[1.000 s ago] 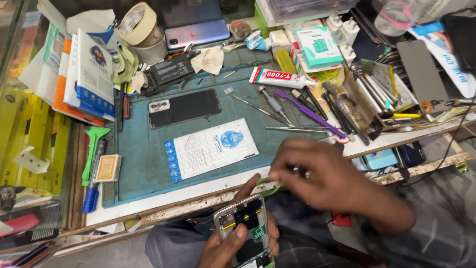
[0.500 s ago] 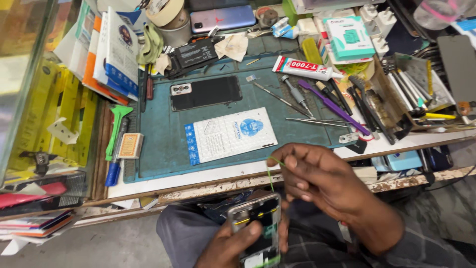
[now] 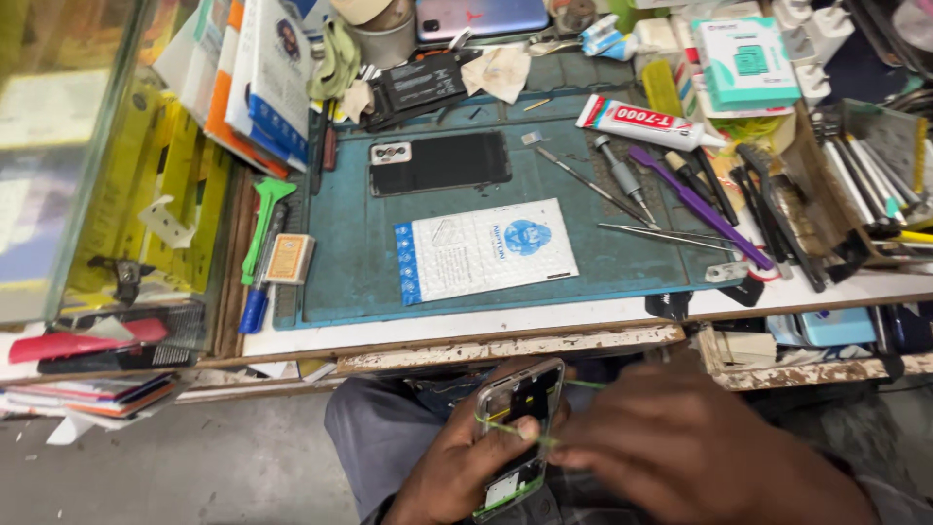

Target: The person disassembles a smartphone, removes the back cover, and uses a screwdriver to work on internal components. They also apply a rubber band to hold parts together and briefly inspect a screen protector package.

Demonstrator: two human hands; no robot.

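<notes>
My left hand [image 3: 457, 467] holds an opened phone frame [image 3: 513, 428] over my lap, below the bench edge, with the thumb across its inside. My right hand [image 3: 680, 447] is beside it, fingers pinched on a thin yellow-green strip [image 3: 544, 439] that stretches across the frame. On the teal work mat [image 3: 360, 262] above lie a black phone back cover [image 3: 439, 161] and a white bubble pouch [image 3: 484, 249].
Tweezers [image 3: 671, 233], a purple pry tool [image 3: 695, 202], screwdrivers and a glue tube [image 3: 646, 122] lie at the mat's right. A battery [image 3: 420, 86], tape rolls and boxes crowd the back. A green pry tool [image 3: 260, 224] lies left. A glass case stands at far left.
The view has shifted so both hands sit lower and farther below the bench edge. My right hand has moved from above the phone frame to its right side, pulling the strip sideways.
</notes>
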